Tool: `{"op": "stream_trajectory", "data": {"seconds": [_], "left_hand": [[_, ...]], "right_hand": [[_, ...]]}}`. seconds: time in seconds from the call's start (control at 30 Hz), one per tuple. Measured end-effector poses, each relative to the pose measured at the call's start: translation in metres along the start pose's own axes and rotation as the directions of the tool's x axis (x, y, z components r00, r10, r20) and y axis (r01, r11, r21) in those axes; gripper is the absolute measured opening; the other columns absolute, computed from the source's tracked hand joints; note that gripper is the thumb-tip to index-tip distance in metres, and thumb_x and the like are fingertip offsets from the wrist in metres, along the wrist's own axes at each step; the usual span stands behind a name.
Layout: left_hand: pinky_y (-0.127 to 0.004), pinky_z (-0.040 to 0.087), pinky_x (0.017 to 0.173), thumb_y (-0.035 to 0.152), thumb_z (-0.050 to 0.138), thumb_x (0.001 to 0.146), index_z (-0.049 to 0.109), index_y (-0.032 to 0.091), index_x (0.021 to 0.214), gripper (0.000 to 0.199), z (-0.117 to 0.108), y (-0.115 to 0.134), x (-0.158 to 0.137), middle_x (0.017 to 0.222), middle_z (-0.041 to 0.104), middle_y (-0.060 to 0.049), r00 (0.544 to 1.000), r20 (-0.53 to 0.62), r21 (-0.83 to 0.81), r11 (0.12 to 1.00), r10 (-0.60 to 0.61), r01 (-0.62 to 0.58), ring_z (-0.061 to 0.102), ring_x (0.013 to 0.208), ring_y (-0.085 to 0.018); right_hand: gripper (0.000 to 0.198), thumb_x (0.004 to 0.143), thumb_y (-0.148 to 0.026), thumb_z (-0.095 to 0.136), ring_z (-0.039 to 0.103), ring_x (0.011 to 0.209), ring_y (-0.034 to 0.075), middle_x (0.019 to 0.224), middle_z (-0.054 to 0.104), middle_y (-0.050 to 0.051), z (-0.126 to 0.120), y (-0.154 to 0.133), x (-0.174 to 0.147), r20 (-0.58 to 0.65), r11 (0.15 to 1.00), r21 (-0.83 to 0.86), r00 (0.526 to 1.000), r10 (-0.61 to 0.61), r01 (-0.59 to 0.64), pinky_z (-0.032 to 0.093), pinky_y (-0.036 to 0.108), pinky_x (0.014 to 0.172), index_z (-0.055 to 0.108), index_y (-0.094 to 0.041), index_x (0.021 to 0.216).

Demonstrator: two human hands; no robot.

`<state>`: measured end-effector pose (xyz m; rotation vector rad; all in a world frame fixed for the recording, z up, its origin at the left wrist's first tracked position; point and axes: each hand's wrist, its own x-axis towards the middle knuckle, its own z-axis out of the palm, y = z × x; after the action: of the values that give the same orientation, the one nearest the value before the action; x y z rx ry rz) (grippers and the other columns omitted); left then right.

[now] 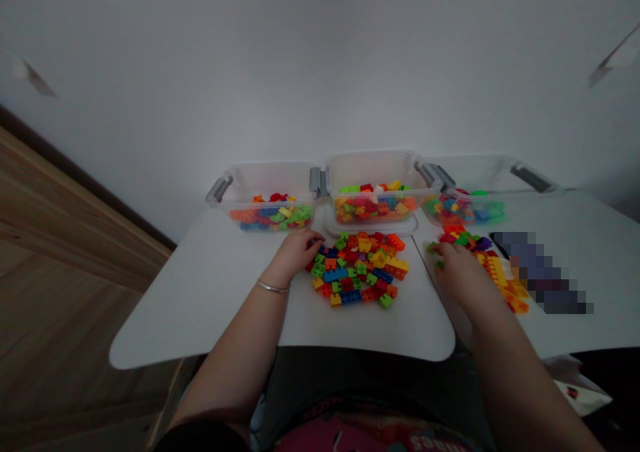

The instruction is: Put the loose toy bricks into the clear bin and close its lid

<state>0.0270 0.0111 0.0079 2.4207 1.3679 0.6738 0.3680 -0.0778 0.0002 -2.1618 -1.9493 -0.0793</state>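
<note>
A spread of colourful toy building bricks [350, 272] lies on the white table in front of me. At the upper left edge of this pile is my left hand [299, 251], its fingers curled together and touching the bricks; what they hold, if anything, is hidden. My right hand [456, 269] is over the right part of the table, fingers closed about a green brick [432, 247]. Another bit of green shows just below those fingertips. Beside and beyond that hand lies a second group of bricks, with yellow pieces [493, 270] along its right side.
Three clear bins hold mixed bricks along the wall: a left bin [270, 205], a middle bin [380, 199] and a right bin [500, 172]. A blurred-out dark object [543, 272] lies at the right. A seam runs across the white table [200, 305] between the two brick groups.
</note>
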Motion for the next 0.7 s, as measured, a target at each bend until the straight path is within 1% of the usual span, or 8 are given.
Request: {"op": "stream_trajectory", "data": {"seconds": [0.07, 0.13, 0.23, 0.27, 0.4, 0.57, 0.63, 0.7], "left_hand": [[-0.034, 0.05, 0.084, 0.021, 0.053, 0.087, 0.071, 0.016, 0.094, 0.02, 0.0, 0.0, 0.0, 0.091, 0.071, -0.008, 1.0, 0.0, -0.003, 1.0, -0.005, 0.005, 0.064, 0.088, -0.02], [-0.034, 0.05, 0.083, 0.021, 0.054, 0.087, 0.071, 0.017, 0.094, 0.019, 0.0, -0.001, 0.001, 0.09, 0.071, -0.007, 1.0, 0.001, -0.01, 1.0, -0.009, 0.009, 0.064, 0.087, -0.02], [-0.033, 0.05, 0.084, 0.021, 0.054, 0.087, 0.071, 0.017, 0.094, 0.019, 0.0, -0.001, 0.0, 0.09, 0.071, -0.007, 1.0, 0.003, -0.009, 1.0, -0.01, 0.01, 0.064, 0.087, -0.019], [-0.033, 0.05, 0.084, 0.021, 0.054, 0.087, 0.071, 0.017, 0.094, 0.019, 0.0, -0.001, 0.0, 0.09, 0.071, -0.007, 1.0, 0.003, -0.007, 1.0, -0.011, 0.011, 0.064, 0.088, -0.019], [-0.033, 0.05, 0.084, 0.021, 0.053, 0.088, 0.071, 0.017, 0.094, 0.019, 0.0, 0.0, 0.0, 0.091, 0.071, -0.007, 1.0, 0.007, -0.005, 1.0, -0.008, 0.008, 0.064, 0.087, -0.02], [-0.033, 0.05, 0.084, 0.02, 0.053, 0.088, 0.07, 0.016, 0.094, 0.019, -0.001, 0.002, 0.0, 0.091, 0.071, -0.008, 1.0, 0.01, -0.012, 1.0, -0.01, 0.01, 0.064, 0.088, -0.02], [-0.034, 0.05, 0.085, 0.021, 0.053, 0.087, 0.07, 0.016, 0.095, 0.019, -0.001, 0.002, 0.0, 0.092, 0.071, -0.008, 1.0, 0.007, -0.016, 1.0, -0.015, 0.015, 0.064, 0.089, -0.02], [-0.034, 0.05, 0.086, 0.021, 0.053, 0.087, 0.07, 0.017, 0.096, 0.019, -0.001, 0.002, -0.001, 0.094, 0.071, -0.007, 1.0, -0.002, -0.024, 1.0, -0.017, 0.017, 0.064, 0.091, -0.02]], "right_hand": [[0.035, 0.077, -0.011, 0.048, 0.062, 0.096, 0.027, 0.108, 0.064, 0.015, 0.002, -0.001, 0.002, -0.017, 0.997, 0.081, 1.0, -0.009, 0.011, 0.049, 0.039, 0.082, 0.06, -0.017, 0.109], [0.033, 0.076, -0.015, 0.051, 0.062, 0.094, 0.026, 0.105, 0.064, 0.012, 0.001, -0.001, 0.003, -0.051, 0.994, 0.104, 0.999, -0.012, 0.017, 0.049, 0.039, 0.081, 0.06, -0.019, 0.108], [0.03, 0.075, -0.02, 0.056, 0.061, 0.096, 0.029, 0.104, 0.063, 0.013, -0.001, 0.001, 0.002, -0.118, 1.0, 0.017, 0.993, 0.003, -0.001, 0.048, 0.042, 0.083, 0.061, -0.019, 0.105], [0.029, 0.075, -0.02, 0.055, 0.061, 0.097, 0.03, 0.103, 0.064, 0.014, -0.002, 0.002, 0.001, -0.121, 1.0, -0.013, 0.993, 0.006, -0.007, 0.048, 0.043, 0.084, 0.062, -0.019, 0.103], [0.023, 0.079, -0.022, 0.053, 0.063, 0.093, 0.031, 0.095, 0.068, 0.015, -0.002, 0.0, 0.0, -0.041, 0.999, -0.034, 0.999, 0.03, -0.032, 0.048, 0.043, 0.082, 0.066, -0.017, 0.097], [0.021, 0.076, -0.02, 0.055, 0.066, 0.083, 0.027, 0.09, 0.071, 0.013, -0.001, -0.008, 0.005, 0.061, 0.994, 0.075, 0.996, 0.072, -0.076, 0.049, 0.037, 0.071, 0.068, -0.019, 0.093], [0.021, 0.075, -0.018, 0.054, 0.067, 0.081, 0.026, 0.091, 0.071, 0.013, -0.003, -0.01, 0.007, 0.058, 0.991, 0.11, 0.996, 0.074, -0.08, 0.049, 0.037, 0.07, 0.069, -0.019, 0.091], [0.021, 0.076, -0.019, 0.053, 0.066, 0.08, 0.026, 0.091, 0.07, 0.013, -0.007, -0.012, 0.009, 0.02, 0.983, 0.164, 0.997, 0.077, -0.079, 0.049, 0.037, 0.071, 0.069, -0.018, 0.09]]}}
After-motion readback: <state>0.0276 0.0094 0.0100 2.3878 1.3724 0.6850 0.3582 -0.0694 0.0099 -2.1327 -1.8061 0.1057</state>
